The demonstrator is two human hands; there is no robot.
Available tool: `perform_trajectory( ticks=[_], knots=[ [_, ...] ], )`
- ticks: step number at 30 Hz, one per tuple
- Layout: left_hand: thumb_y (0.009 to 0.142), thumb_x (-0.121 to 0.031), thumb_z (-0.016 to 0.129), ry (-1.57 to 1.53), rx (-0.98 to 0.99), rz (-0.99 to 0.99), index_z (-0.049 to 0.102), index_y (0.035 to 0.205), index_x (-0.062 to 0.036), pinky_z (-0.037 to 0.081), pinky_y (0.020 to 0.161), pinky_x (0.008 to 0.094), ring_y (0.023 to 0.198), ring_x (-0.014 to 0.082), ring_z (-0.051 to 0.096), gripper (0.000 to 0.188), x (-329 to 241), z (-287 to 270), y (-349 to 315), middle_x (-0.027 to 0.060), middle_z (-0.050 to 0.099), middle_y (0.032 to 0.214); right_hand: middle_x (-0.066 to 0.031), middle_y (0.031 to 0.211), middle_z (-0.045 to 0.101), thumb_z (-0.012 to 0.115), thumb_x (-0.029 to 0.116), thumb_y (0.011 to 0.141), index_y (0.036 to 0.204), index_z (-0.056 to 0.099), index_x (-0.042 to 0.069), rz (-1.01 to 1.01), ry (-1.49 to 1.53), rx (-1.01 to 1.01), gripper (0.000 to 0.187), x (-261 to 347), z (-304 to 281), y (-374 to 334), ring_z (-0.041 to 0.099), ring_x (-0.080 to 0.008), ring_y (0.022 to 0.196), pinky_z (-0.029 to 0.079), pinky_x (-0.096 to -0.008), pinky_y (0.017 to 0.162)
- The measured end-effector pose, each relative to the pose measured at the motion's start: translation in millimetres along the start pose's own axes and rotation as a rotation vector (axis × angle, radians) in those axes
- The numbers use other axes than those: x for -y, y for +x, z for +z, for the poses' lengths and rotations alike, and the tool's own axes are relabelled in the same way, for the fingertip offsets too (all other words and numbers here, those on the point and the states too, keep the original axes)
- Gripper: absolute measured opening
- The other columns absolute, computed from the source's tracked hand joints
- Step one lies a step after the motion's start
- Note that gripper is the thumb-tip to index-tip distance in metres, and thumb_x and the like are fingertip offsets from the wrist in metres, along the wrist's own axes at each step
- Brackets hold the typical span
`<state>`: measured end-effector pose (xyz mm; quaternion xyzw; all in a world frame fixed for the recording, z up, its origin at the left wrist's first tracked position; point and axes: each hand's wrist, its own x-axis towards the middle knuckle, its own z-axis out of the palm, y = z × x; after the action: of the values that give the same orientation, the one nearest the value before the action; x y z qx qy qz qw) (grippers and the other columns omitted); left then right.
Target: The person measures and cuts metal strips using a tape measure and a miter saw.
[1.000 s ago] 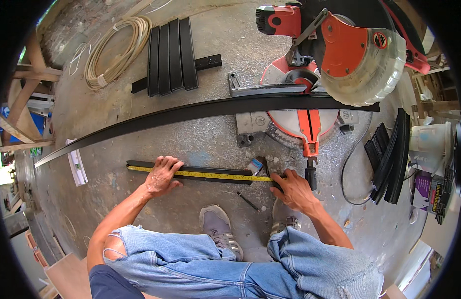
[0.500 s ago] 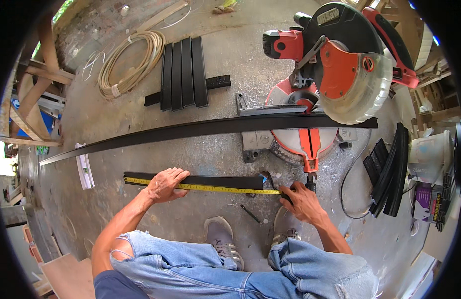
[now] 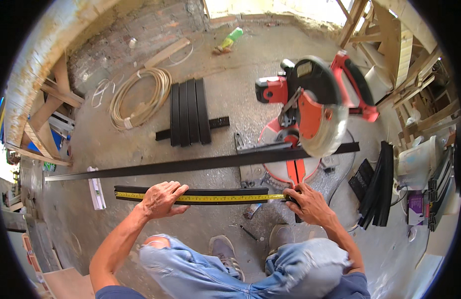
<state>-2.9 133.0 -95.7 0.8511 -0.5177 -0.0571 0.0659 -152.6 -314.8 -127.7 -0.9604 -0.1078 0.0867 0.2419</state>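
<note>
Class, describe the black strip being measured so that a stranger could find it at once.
Start at the red mitre saw on the concrete floor. Nearer the person than the long black strip lies a shorter black strip. Only this one has a yellow tape measure along it and both hands pressing it.

Tape measure [image 3: 210,198] on bar [image 3: 190,192]

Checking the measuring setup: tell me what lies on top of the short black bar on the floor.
A yellow tape measure runs along the short black bar. The left hand presses on both, covering that stretch.
</note>
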Motion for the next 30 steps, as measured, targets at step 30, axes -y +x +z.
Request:
perform_trajectory(
  ticks=[30],
  knots=[
    [0.091,-0.059,0.058,-0.428,0.508,-0.836,0.054,0.137,-0.0048,0.041,0.105,0.0608,0.119,0.0450,0.058,0.072,-203.8,-555.2,-58.5,0.0237,0.062,0.127,-0.0208,0.097,0.062,0.057,0.031,0.091,0.123,0.062,0.017,-0.516,-0.039,0.393,0.036,359.6,-408.9,53.6,0.066,-0.0364,0.082,0.055,-0.0459,0.065]
  ],
)
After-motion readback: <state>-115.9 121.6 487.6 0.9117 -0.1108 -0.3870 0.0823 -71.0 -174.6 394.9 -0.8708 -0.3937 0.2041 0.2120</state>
